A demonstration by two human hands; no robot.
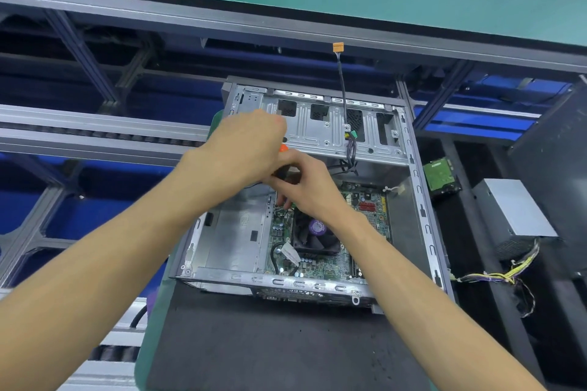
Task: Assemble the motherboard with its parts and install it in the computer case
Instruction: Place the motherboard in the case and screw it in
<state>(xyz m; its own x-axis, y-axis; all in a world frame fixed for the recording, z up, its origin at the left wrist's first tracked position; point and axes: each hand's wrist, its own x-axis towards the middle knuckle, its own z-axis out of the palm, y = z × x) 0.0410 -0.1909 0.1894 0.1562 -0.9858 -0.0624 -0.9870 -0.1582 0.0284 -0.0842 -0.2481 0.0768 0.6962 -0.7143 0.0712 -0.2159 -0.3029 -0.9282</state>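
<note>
With the motherboard (pixel 330 247) already lying in the computer case (pixel 317 124), the left hand (pixel 251 149) grips an orange-handled screwdriver (pixel 283 148) while the right hand (pixel 301 184) pinches near its tip, so a slip could gouge the board.

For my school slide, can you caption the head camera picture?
Two hands work a screwdriver over the motherboard inside an open computer case.
</note>
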